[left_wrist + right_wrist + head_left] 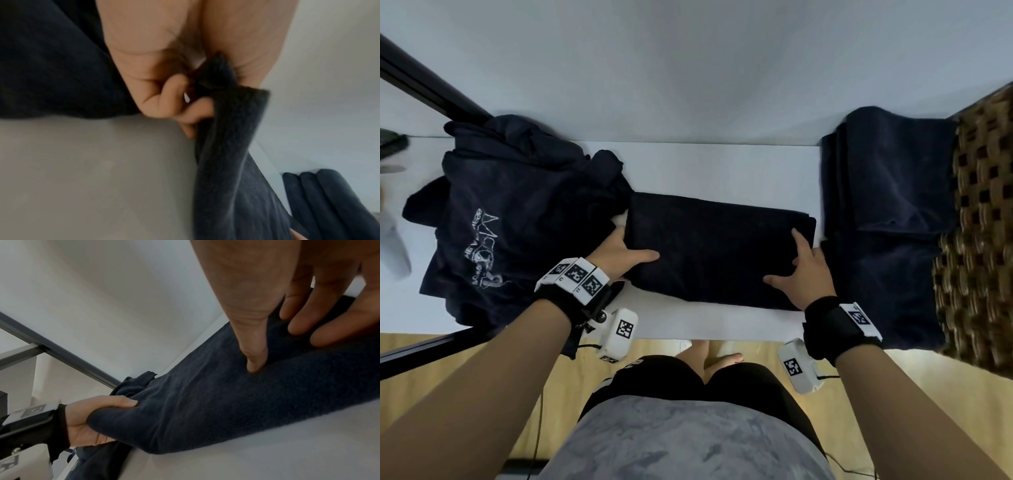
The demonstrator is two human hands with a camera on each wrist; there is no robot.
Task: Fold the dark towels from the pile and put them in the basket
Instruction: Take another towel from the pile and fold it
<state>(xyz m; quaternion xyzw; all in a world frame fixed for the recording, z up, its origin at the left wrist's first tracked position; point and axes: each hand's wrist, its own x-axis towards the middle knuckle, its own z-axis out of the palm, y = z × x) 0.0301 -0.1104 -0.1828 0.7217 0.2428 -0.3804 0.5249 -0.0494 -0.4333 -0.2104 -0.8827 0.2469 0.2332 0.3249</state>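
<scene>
A dark towel (717, 250), folded into a long band, is laid across the middle of the white surface (709, 168). Its left end is gripped by the left hand (619, 251): in the head view the thumb is laid on top of the cloth, and in the left wrist view the fingers (164, 104) are seen curled under the edge, with the fabric pinched between them and the thumb. The right end is held by the right hand (804, 270); in the right wrist view the thumb is pressed into the top of the towel and the fingers (304, 318) are bent around its far edge, so both hands are clamped on the same towel, one at each end.

A pile (517, 212) of crumpled dark cloth is heaped at the left of the surface, touching the towel's left end; a garment with a white print is seen on top of it. At the right, a woven basket (983, 222) is placed at the surface's edge, and folded dark towels (887, 192) are stacked against its near side. Whether they lie inside the basket or just beside it cannot be told. A dark frame bar (431, 85) is seen at the upper left.
</scene>
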